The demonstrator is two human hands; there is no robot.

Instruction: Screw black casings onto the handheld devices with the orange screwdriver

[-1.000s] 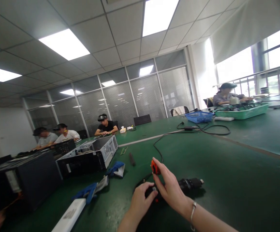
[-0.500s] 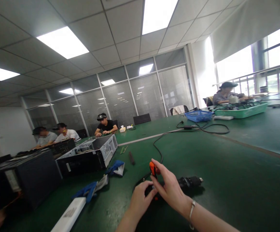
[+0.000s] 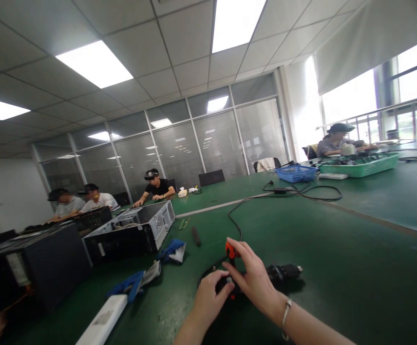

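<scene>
A short orange-and-black handle, apparently a screwdriver, stands upright between the thumb and fingers of my right hand. Its lower end is hidden behind my fingers. Below it a black corded tool, which looks like an electric screwdriver, lies on the table with its metal tip pointing right. My left hand is closed around the near part of that tool, thumb and fingers close to where the handle comes down. A black cable runs away from the tool across the table.
Blue-and-grey gloves and a white bar-shaped box lie left on the green table. Beyond are an open computer case and a dark one. Blue and green baskets sit far right. Several people work around.
The orange handle has turned a little in my right fingers and stands more upright. My left hand has barely moved. Across the table, a person's arm has reached out to the left.
</scene>
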